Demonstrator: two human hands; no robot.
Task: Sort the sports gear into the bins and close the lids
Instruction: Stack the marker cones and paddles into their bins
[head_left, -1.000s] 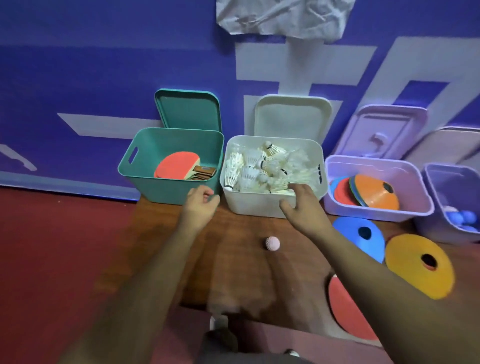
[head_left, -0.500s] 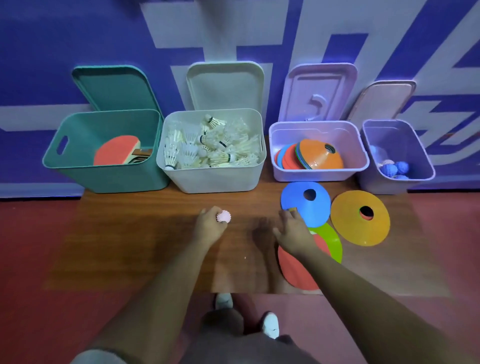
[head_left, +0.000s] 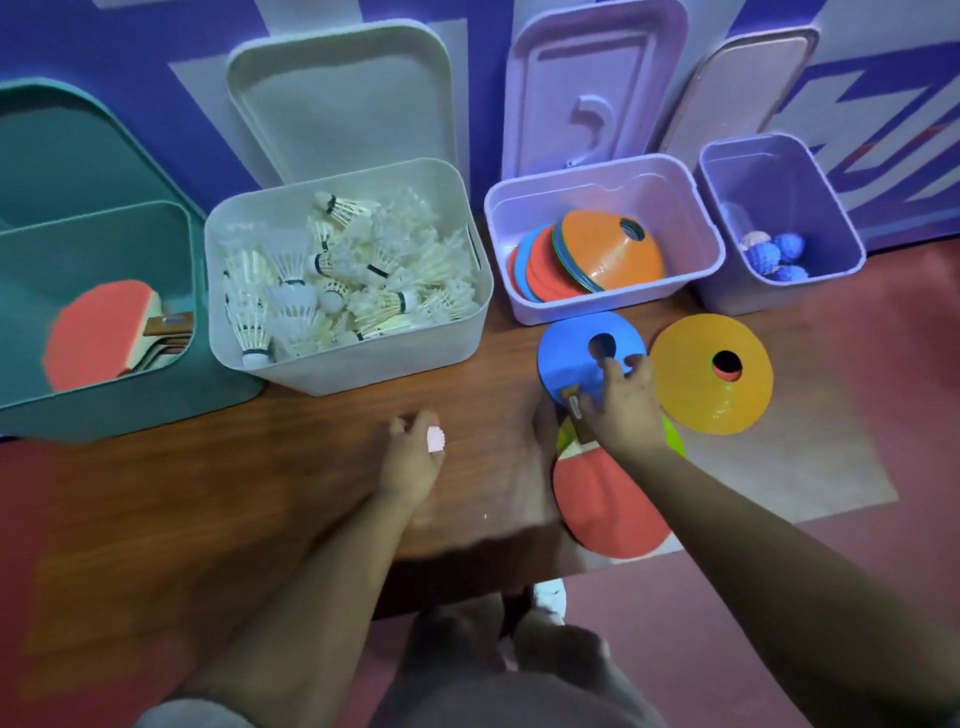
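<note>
Because the ball bin (head_left: 753, 299) stands far right, my left hand (head_left: 410, 460) curls round the pink ball (head_left: 435, 439) while my right hand (head_left: 623, 405) pinches the nearer blue cone (head_left: 569, 358).

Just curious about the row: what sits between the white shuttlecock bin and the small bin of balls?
In the head view, a lilac bin holding stacked flat cones sits there.
</note>
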